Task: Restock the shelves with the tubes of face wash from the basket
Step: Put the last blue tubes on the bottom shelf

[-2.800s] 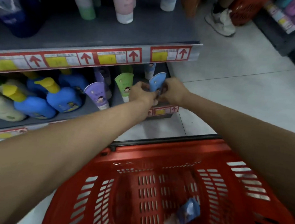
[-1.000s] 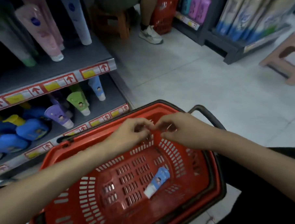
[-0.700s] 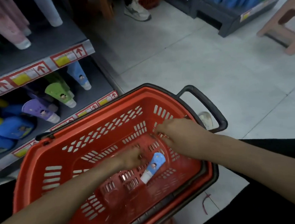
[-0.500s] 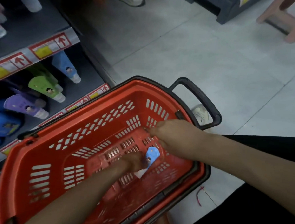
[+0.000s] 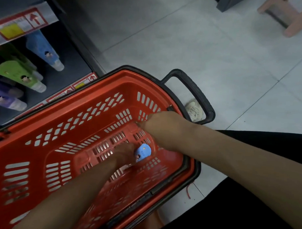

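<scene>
1. Shelves (image 5: 73, 59) — left side of the view. On the lower shelf, near its front edge, a purple tube (image 5: 3, 99), a green tube (image 5: 20, 74) and a blue shelf tube (image 5: 44, 50) stand caps down.
2. Basket (image 5: 42, 123) — red with slotted walls, just beside the lower shelf's front edge. Its black handle (image 5: 196, 93) is folded outward at the right end.
3. Left hand (image 5: 124, 154): reaches down to the basket floor, with fingers curled over the lower part of the face wash tube (image 5: 143, 153).
4. The face wash tube is blue and lies on the basket floor near the right end wall. Its crimped end tilts up, clear of the hand.
5. Right hand (image 5: 163, 127): over the basket's right end, near the rim. The fingers are curled under and hidden, so whether they hold anything cannot be told.
6. A shoe (image 5: 194, 110) shows through the handle loop.
7. A stool (image 5: 289, 14) stands at the far right.
</scene>
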The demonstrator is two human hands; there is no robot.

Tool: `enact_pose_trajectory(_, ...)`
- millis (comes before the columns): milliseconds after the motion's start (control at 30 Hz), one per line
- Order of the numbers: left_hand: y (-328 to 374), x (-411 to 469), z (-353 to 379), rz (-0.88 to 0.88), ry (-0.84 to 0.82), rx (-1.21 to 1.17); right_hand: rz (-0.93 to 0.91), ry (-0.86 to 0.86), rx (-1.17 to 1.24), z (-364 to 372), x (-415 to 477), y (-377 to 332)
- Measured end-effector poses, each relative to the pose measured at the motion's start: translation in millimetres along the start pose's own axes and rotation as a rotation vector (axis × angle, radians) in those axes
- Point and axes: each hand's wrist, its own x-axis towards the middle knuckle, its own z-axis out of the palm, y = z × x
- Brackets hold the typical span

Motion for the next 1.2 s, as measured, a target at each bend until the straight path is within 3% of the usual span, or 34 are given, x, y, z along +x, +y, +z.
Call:
enact_pose_trajectory(333,-18,-50,-94,0.022,0.067,-0.227,0.099,-0.003,-0.052,-48,36,-7)
enact_pose_trajectory(600,-28,-162,-182,0.040,0.356,-0.678,0.216,0.203,0.079,-95,49,-32)
enact_pose_trajectory(733,-28,-218,-217,0.055,0.490,-0.811,0.191,0.279,0.257,-112,56,-49)
enact_pose_trajectory(1000,-34,-248,-227,0.007,0.700,-1.220,0.087,0.207,1.047,-100,76,-105)
enact_pose_trajectory(1200,-29,-236,-236,-0.006,0.631,-1.551,0.116,0.367,1.093,-96,91,-103)
